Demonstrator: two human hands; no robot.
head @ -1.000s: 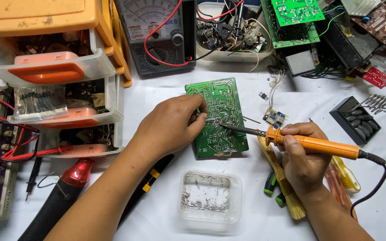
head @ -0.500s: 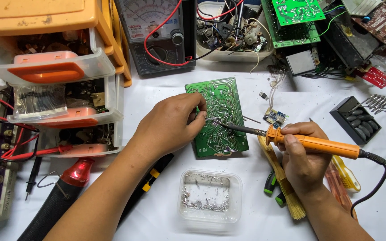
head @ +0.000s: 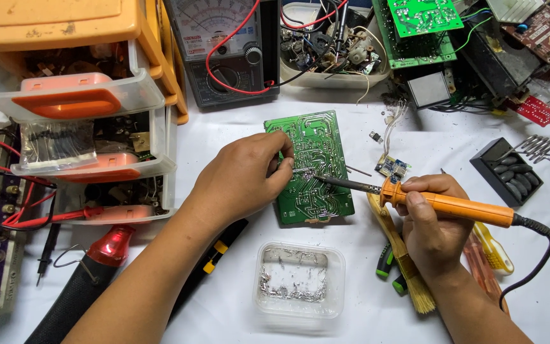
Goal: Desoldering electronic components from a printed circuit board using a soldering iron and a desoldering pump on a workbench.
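A green circuit board (head: 316,169) lies solder side up on the white table (head: 224,137). My left hand (head: 243,178) rests on the board's left edge, its fingers pinched on a thin solder wire at the joint. In my right hand (head: 431,223) is an orange-handled soldering iron (head: 447,205), and its metal tip touches the board at the same spot next to my left fingertips. The iron's black cord (head: 536,255) runs off to the right.
Orange-and-clear parts drawers (head: 77,108) stand at left, an analog multimeter (head: 230,51) with red and black leads at the back, a tub of parts (head: 332,51) and more boards behind. A clear lidded box (head: 299,277), a brush (head: 402,255), screwdrivers and a black tray (head: 507,172) lie nearby.
Both hands stay almost still. The iron's tip remains on the same spot of the board with only slight shifting.
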